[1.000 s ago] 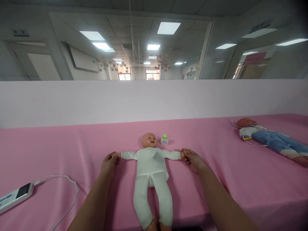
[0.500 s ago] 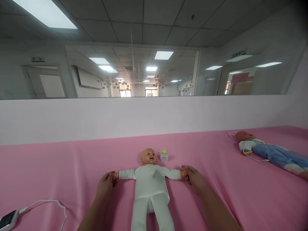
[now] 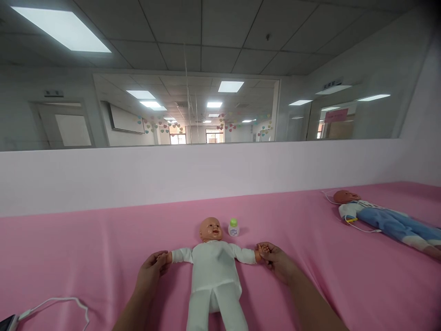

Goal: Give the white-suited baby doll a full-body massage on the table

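Note:
A baby doll in a white suit lies face up on a pink sheet, its arms stretched out sideways. My left hand pinches the doll's hand on the left side of the view. On the right side, my right hand has its fingers closed round the doll's other hand. Close beside the doll's head stands a small clear bottle with a green cap.
A second doll in blue and white clothes lies at the right with a thin white tube. At the lower left is a device with a white cable. Behind the sheet rises a white wall below a wide window.
The view has tilted up a little, so the scene sits lower. The doll's arms now slope slightly differently, and more of its right-side hand shows between my fingers. Both hands keep their hold.

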`<state>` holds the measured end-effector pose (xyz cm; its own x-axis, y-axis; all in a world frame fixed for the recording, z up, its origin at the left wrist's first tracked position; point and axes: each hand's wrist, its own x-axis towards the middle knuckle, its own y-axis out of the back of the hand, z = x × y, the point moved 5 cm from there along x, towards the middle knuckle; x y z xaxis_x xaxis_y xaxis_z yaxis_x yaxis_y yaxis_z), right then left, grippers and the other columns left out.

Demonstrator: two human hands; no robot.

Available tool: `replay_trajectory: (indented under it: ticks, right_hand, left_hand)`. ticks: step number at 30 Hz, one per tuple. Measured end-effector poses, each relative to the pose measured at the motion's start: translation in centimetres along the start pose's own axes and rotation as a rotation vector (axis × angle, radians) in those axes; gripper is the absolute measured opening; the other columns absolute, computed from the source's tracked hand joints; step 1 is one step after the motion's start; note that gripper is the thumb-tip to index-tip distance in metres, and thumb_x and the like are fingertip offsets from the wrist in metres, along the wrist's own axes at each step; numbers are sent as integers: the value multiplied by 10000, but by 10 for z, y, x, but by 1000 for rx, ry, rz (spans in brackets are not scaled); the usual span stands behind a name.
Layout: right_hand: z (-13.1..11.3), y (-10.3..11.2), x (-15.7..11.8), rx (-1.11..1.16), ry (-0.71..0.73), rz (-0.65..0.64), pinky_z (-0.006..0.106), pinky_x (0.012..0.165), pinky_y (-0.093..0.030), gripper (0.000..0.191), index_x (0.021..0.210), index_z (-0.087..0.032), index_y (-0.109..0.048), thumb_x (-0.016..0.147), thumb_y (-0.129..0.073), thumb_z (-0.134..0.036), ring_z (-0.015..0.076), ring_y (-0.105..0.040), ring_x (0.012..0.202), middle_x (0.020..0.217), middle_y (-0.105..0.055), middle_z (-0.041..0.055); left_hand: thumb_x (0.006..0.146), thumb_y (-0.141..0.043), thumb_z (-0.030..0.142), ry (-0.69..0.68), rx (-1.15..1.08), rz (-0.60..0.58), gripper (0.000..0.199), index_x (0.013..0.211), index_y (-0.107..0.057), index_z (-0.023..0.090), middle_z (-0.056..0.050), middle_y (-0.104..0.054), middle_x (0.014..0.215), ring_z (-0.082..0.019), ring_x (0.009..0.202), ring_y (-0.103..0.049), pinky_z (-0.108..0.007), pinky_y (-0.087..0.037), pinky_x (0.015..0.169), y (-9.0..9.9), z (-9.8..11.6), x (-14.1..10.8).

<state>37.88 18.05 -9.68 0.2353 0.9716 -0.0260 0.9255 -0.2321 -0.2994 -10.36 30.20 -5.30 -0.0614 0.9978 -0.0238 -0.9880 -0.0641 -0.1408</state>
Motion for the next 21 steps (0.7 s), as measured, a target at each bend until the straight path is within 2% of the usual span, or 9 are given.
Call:
replay_trajectory:
  ticks: [5,9,11,17,21]
  right_hand:
    - [5,-4,3,-105,6,6,250,525,-232,402,843,-200,-684,664,-881,-501,96,-395,554,676,-570,-26]
    - [10,-1,9,-127,7,104,250,496,-175,467,847,-198,-662,744,-781,-638,78,-301,498,628,-521,-46]
    - [14,2,12,-121,10,160,245,485,-169,479,881,-200,-661,756,-762,-652,75,-295,488,634,-527,-47]
    - [27,14,19,-71,-61,205,235,465,-220,515,1133,-214,-687,728,-818,-505,91,-365,489,625,-537,-44]
    - [21,13,14,36,-97,84,251,520,-333,455,1103,-181,-735,710,-833,-386,110,-454,566,703,-613,7]
  left_hand:
    - [673,-839,487,13,36,19,521,1042,-743,133,-76,-748,853,-222,726,-715,-361,-611,716,1,-2,0]
    - [735,-774,360,27,11,38,430,1108,-717,156,-95,-766,941,-227,748,-743,-372,-628,728,4,-8,6]
    - [737,-744,280,46,-9,48,432,1148,-694,155,-98,-767,951,-213,736,-743,-361,-629,727,5,-13,10]
    - [669,-806,251,57,-45,31,579,1216,-660,131,-95,-762,938,-198,747,-723,-337,-613,731,7,-19,16]
    - [630,-868,340,32,-13,-2,637,1195,-674,117,-87,-753,910,-199,752,-706,-331,-598,730,6,-15,13]
